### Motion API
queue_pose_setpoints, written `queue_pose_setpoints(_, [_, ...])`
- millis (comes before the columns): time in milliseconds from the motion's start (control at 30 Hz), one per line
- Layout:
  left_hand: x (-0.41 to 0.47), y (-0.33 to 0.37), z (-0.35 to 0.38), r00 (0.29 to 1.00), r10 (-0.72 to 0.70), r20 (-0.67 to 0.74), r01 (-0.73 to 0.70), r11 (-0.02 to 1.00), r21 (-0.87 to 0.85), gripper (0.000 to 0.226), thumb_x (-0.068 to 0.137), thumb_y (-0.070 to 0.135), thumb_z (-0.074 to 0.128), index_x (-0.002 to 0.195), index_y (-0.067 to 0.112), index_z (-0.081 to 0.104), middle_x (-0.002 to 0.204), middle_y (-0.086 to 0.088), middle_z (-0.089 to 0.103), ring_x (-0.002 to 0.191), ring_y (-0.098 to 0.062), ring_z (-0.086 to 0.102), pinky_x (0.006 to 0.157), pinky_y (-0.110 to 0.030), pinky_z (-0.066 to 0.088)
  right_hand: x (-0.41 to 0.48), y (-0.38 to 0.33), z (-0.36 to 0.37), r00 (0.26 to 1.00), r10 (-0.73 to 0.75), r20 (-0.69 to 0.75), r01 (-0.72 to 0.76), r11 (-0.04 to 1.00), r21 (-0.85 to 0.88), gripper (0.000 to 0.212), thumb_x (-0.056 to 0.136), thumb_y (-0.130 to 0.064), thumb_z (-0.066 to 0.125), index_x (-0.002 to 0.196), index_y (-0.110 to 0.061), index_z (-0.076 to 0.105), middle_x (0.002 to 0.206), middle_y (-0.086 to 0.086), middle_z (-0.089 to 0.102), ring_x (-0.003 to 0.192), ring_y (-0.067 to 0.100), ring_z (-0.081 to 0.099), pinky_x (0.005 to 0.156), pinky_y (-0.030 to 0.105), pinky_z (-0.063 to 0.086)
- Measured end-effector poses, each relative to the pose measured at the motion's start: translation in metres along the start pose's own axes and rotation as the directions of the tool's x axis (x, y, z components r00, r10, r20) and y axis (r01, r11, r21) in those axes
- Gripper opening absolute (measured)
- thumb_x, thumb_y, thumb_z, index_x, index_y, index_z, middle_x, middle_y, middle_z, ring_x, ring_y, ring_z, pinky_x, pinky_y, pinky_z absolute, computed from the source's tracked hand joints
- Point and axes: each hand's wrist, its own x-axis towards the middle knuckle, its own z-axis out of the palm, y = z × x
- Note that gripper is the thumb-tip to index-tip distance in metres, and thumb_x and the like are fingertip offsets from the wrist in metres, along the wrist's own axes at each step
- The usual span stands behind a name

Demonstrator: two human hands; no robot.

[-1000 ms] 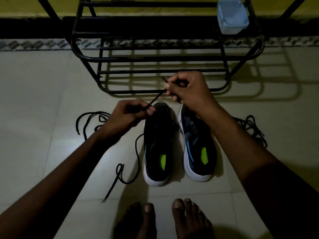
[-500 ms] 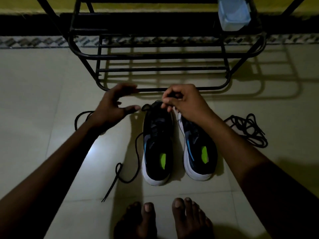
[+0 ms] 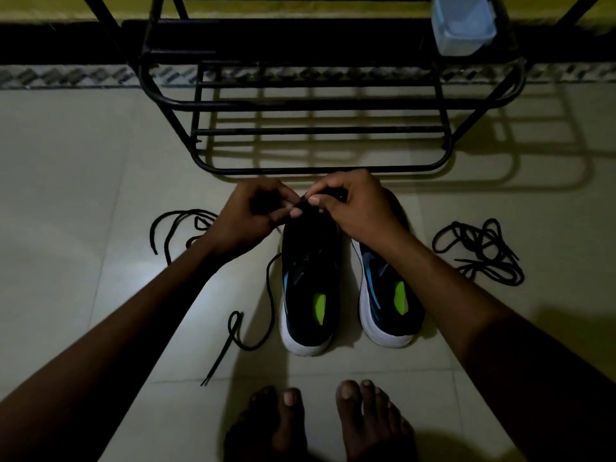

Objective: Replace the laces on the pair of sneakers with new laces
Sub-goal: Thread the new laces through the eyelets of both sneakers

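Observation:
Two dark sneakers with white soles and green insoles stand side by side on the floor, the left sneaker point(image 3: 310, 291) and the right sneaker point(image 3: 386, 295). Both my hands meet over the toe end of the left sneaker. My left hand point(image 3: 253, 218) and my right hand point(image 3: 353, 208) each pinch the black lace point(image 3: 270, 295) there. That lace trails down the left side of the shoe and ends in a loop on the tiles. The right sneaker's toe is hidden under my right hand.
A loose black lace point(image 3: 180, 225) lies on the floor at the left, a tangled bundle of black laces point(image 3: 480, 251) at the right. A black metal shoe rack point(image 3: 316, 105) stands just beyond the shoes, with a pale blue container point(image 3: 463, 21) on it. My bare feet point(image 3: 326, 425) are below.
My left hand, open half a second ago, has closed in to the toe of the left sneaker and now pinches the lace beside my right hand. The right hand has lowered from the raised pull.

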Motion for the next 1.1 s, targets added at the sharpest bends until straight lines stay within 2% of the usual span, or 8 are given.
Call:
queue_pose_setpoints(133, [-0.004,-0.003,0.001,0.996,-0.029,-0.088,0.016,0.989,-0.147,0.010,0.089,0.005,0.074,0.099,0.003,0.077,0.091,-0.012,0.076,0.078,-0.022,0.069,0.066,-0.025,0.050,-0.004,0.008,0.012,0.996,0.059,-0.065,-0.056,0.997,0.059,0.006,0.088,-0.012,0.071,0.089,-0.018,0.075,0.081,-0.005,0.072,0.075,0.007,0.070,0.073,0.035,0.061])
queue_pose_setpoints(233, [-0.007,-0.015,-0.006,0.993,-0.079,-0.090,0.066,0.988,-0.139,0.011,0.088,0.003,0.075,0.098,0.002,0.078,0.095,-0.010,0.078,0.090,-0.014,0.073,0.075,-0.017,0.052,-0.013,0.017,0.016,0.987,0.127,-0.100,-0.127,0.992,0.009,0.009,0.087,-0.009,0.071,0.082,-0.015,0.068,0.071,-0.008,0.065,0.063,-0.003,0.060,0.064,0.018,0.049])
queue_pose_setpoints(333, [-0.009,-0.025,-0.010,0.990,-0.131,-0.058,0.122,0.983,-0.139,0.014,0.085,0.005,0.078,0.098,0.001,0.079,0.095,-0.009,0.079,0.098,-0.021,0.074,0.085,-0.025,0.057,-0.021,0.024,0.017,0.977,0.210,0.029,-0.206,0.975,-0.088,0.013,0.082,-0.008,0.075,0.073,-0.017,0.070,0.066,-0.008,0.066,0.055,-0.004,0.055,0.061,0.018,0.044])
queue_pose_setpoints(433, [-0.009,-0.031,-0.007,0.988,-0.148,-0.033,0.145,0.986,-0.088,0.011,0.083,0.009,0.080,0.094,0.006,0.080,0.092,-0.005,0.079,0.098,-0.018,0.073,0.090,-0.027,0.055,-0.022,0.025,0.017,0.963,0.235,0.130,-0.210,0.961,-0.179,0.012,0.082,-0.010,0.075,0.075,-0.019,0.077,0.070,-0.007,0.070,0.062,-0.003,0.061,0.061,0.009,0.043])
queue_pose_setpoints(533, [-0.008,-0.030,-0.001,0.987,-0.158,0.001,0.158,0.987,-0.043,0.007,0.083,0.007,0.080,0.089,0.008,0.080,0.089,-0.004,0.079,0.093,-0.013,0.073,0.079,-0.016,0.052,-0.022,0.021,0.015,0.960,0.225,0.165,-0.186,0.956,-0.226,0.011,0.084,-0.012,0.074,0.081,-0.019,0.081,0.077,-0.009,0.074,0.072,-0.003,0.065,0.064,0.002,0.043])
queue_pose_setpoints(667, [-0.009,-0.025,0.005,0.989,-0.148,0.031,0.147,0.989,0.008,0.008,0.081,0.003,0.081,0.089,0.003,0.080,0.084,0.000,0.078,0.079,0.003,0.069,0.070,-0.006,0.046,-0.020,0.015,0.013,0.953,0.220,0.208,-0.164,0.952,-0.257,0.008,0.085,-0.014,0.075,0.082,-0.019,0.081,0.078,-0.010,0.073,0.070,-0.006,0.060,0.068,0.006,0.044])
queue_pose_setpoints(867, [-0.006,-0.034,0.001,0.991,-0.124,0.051,0.116,0.984,0.137,0.005,0.082,0.016,0.082,0.087,0.016,0.081,0.088,0.006,0.078,0.091,-0.007,0.072,0.081,-0.021,0.052,-0.014,0.013,0.014,0.943,0.235,0.238,-0.169,0.948,-0.268,0.010,0.084,-0.012,0.075,0.079,-0.019,0.080,0.080,-0.006,0.075,0.076,0.001,0.066,0.073,0.018,0.052])
queue_pose_setpoints(1100, [-0.007,-0.034,0.005,0.997,-0.082,-0.003,0.081,0.988,0.131,0.014,0.075,0.012,0.086,0.088,0.011,0.082,0.086,0.000,0.077,0.087,-0.013,0.073,0.080,-0.026,0.056,-0.013,0.016,0.015,0.945,0.224,0.237,-0.157,0.950,-0.270,0.012,0.083,-0.012,0.075,0.078,-0.021,0.080,0.074,-0.011,0.071,0.072,-0.003,0.062,0.066,0.012,0.045])
